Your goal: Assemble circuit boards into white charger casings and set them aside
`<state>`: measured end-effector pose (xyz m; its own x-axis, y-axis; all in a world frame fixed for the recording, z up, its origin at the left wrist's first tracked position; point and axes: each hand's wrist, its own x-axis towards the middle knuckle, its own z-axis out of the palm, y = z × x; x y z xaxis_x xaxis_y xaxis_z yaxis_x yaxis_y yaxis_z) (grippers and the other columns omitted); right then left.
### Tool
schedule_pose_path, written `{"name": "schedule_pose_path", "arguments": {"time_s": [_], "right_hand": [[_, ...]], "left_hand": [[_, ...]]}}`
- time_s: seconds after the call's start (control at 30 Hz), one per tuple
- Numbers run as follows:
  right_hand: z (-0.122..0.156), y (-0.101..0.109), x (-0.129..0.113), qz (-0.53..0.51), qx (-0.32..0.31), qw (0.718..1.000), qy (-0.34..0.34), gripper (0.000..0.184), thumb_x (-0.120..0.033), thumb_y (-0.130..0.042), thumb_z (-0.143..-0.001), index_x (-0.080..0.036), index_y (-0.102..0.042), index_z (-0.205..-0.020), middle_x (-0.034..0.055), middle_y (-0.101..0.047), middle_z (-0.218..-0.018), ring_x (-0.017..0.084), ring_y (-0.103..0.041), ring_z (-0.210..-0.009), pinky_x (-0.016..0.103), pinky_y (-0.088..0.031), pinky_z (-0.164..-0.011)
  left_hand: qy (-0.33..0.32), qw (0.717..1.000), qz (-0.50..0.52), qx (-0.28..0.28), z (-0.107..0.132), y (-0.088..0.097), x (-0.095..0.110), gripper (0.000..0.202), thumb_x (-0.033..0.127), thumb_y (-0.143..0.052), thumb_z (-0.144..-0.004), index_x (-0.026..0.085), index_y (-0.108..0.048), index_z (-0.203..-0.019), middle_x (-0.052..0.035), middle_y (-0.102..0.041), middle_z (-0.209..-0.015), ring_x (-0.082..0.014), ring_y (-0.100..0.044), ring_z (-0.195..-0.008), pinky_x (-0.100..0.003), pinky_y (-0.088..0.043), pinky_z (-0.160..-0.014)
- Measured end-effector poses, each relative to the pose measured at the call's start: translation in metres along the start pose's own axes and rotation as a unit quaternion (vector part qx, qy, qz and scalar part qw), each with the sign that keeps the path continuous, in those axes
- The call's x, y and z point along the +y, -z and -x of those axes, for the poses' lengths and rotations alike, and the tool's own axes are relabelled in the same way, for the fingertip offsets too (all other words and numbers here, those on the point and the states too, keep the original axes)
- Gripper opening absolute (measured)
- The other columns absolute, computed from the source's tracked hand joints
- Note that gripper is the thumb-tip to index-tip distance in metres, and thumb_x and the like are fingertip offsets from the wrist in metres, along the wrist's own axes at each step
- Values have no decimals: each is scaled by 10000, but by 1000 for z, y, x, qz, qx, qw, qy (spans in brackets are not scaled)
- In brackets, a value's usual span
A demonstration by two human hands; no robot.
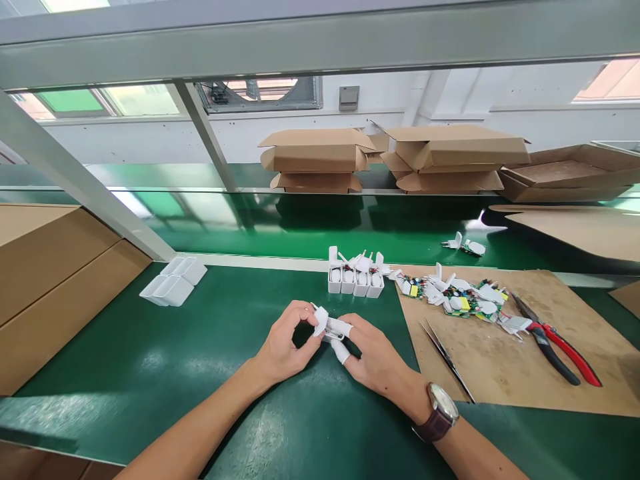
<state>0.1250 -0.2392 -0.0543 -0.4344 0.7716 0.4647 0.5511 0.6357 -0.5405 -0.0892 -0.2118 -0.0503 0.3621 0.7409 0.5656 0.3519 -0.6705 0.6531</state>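
Between my two hands, low over the green bench, is a small white plug adapter point(331, 328). Thumb and fingertips of my left hand point(290, 337) pinch its left end, where a white flap-like plug piece sticks up. My right hand point(375, 353), with white finger cots on thumb and forefinger, grips the other end. The fingers partly cover the adapter. Beyond it stands a row of several white housings point(355, 287) with circuit parts and wires poking out of their tops. Circuit boards with white plug pieces point(465, 297) lie heaped to the right.
Tweezers point(447, 360) and red-and-black pliers point(560, 343) rest on a cardboard sheet point(525, 380) at right. White empty cases point(173, 283) stand at left beside a large carton point(65, 267). Another board point(467, 247) lies on the green strip behind, below cardboard boxes point(320, 153).
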Motion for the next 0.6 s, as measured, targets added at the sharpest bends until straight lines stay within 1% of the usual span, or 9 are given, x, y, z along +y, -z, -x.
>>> {"name": "schedule_pose_path", "arguments": {"time_s": [0.1,0.17,0.23,0.3,0.43,0.47,0.5,0.57,0.6], "right_hand": [[0,4,1,-90,41,994,-39,408,-216,-616,-959,-262,-503,-1348,86,-661,-1224,205,-720,-995,375,-643,-870],[0,5,1,-101,59,992,-36,448,-229,-634,-953,-261,-478,-1372,98,-640,-1268,208,-714,-1037,374,-640,-892],[0,6,0,-74,46,996,-9,420,-190,-619,-946,-261,-514,-1346,101,-646,-1244,223,-696,-1064,388,-637,-894],[0,5,-1,-40,25,999,11,406,-126,-587,-932,-262,-559,-1314,100,-663,-1178,237,-688,-1042,405,-637,-874],[-1,0,1,-42,22,999,11,384,-68,-555,-914,-253,-625,-1243,94,-667,-1092,229,-685,-964,386,-637,-820],[-2,-2,2,-54,30,998,5,364,-76,-556,-916,-249,-638,-1225,97,-663,-1105,224,-686,-967,377,-635,-824],[-2,-3,3,-72,41,997,-6,342,-92,-556,-921,-247,-649,-1211,101,-658,-1128,222,-687,-983,372,-634,-834],[-4,-5,4,-148,67,985,-54,307,-148,-548,-940,-249,-654,-1210,105,-663,-1159,222,-698,-1015,373,-637,-852],[-5,-6,4,-211,72,970,-93,297,-187,-541,-954,-252,-648,-1223,102,-677,-1154,222,-709,-1017,379,-642,-851]], "left_hand": [[2,1000,2,2,0,0,0,127,168,-619,-912,223,-544,-999,-52,-624,-1002,-182,-666,-936,-332,-583,-798],[3,1000,1,2,0,0,0,121,171,-617,-912,222,-546,-996,-53,-625,-999,-185,-666,-932,-340,-582,-803],[5,1000,1,1,0,0,0,121,168,-618,-907,222,-548,-990,-52,-627,-996,-186,-666,-930,-343,-581,-811],[5,1000,2,0,0,0,-1,120,163,-617,-905,223,-547,-982,-49,-628,-992,-187,-666,-933,-343,-580,-817],[16,1000,10,-8,1,0,-5,98,179,-602,-930,225,-554,-1002,-44,-628,-984,-179,-662,-920,-342,-588,-817],[28,999,17,-13,2,0,-6,143,203,-617,-932,228,-556,-1059,-46,-631,-1007,-177,-664,-914,-350,-596,-824],[39,999,25,-19,3,0,-7,259,242,-659,-919,235,-546,-1151,-53,-635,-1047,-183,-669,-923,-367,-605,-841],[51,998,31,-35,5,-2,-7,650,334,-790,-833,252,-444,-1377,-85,-630,-1175,-222,-677,-1007,-430,-608,-907],[49,998,26,-43,6,-3,-6,833,361,-839,-784,260,-367,-1464,-105,-615,-1243,-250,-671,-1066,-465,-598,-945]]}}
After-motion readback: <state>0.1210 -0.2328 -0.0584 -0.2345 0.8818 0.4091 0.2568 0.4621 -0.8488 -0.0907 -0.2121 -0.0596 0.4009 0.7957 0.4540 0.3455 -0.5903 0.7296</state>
